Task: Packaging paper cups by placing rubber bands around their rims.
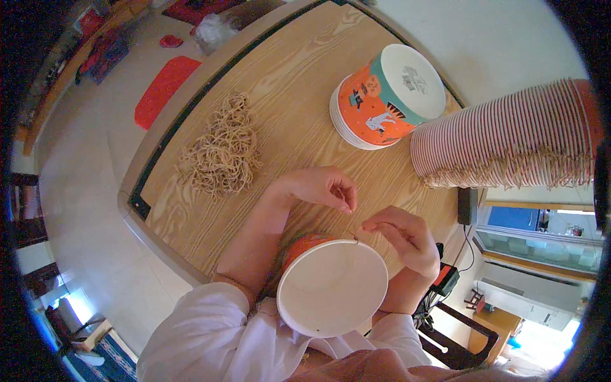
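A round paper bucket (332,288) with a white inside and an orange outer wall is tilted, mouth toward me, close to my body. At its far rim sits a short bit of tan string (357,240). My left hand (324,188) hovers just beyond that rim, fingers curled and pinched together. Across from it, my right hand (407,237) has its fingertips pinched close to the string. Whatever either pinch holds is too small to make out. Left of my left hand lies a tangled heap of tan strings (224,149) on the wooden table (289,83).
Upside-down nested buckets (375,105), orange and teal, stand at the far right of the table. Beside them a long stack of nested buckets (503,130) lies sideways, strings along its rims. A black adapter (467,205) with a cable is at the right edge.
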The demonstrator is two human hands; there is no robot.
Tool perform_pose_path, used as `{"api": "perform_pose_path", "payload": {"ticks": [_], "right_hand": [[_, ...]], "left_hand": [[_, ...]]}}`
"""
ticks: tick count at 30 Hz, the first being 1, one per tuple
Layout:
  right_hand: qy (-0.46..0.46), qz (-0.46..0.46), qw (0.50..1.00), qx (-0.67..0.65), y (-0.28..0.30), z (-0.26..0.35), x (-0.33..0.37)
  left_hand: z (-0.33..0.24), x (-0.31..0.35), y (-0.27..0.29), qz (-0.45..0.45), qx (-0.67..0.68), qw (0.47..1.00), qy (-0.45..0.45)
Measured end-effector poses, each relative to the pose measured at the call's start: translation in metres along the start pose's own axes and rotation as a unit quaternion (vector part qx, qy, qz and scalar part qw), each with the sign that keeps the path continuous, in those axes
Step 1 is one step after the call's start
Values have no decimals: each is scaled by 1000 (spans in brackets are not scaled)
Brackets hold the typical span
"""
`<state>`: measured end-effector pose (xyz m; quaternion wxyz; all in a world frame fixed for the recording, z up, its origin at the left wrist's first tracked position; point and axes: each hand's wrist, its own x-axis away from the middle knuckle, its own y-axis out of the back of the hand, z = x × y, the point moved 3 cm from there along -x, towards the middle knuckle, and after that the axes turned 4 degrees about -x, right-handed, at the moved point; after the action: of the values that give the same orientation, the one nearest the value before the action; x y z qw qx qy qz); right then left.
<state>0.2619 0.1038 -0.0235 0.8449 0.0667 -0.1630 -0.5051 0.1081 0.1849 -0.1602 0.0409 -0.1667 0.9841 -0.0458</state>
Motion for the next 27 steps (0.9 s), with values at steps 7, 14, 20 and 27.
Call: {"api": "perform_pose_path", "payload": {"ticks": [7,14,20,27], "right_hand": [[53,83,993,59,-2,9,0],[23,46,998,28,-4,7,-1],[55,43,996,47,-10,-5,8],[32,79,995,53,-10,3,-3]], "left_hand": [[-4,0,-2,-9,7,1000,19],[-4,1,-2,-10,-10,1000,21],[-4,-1,-2,-1,-10,1000,9],[-1,-1,-2,5,-2,1000,19]]}}
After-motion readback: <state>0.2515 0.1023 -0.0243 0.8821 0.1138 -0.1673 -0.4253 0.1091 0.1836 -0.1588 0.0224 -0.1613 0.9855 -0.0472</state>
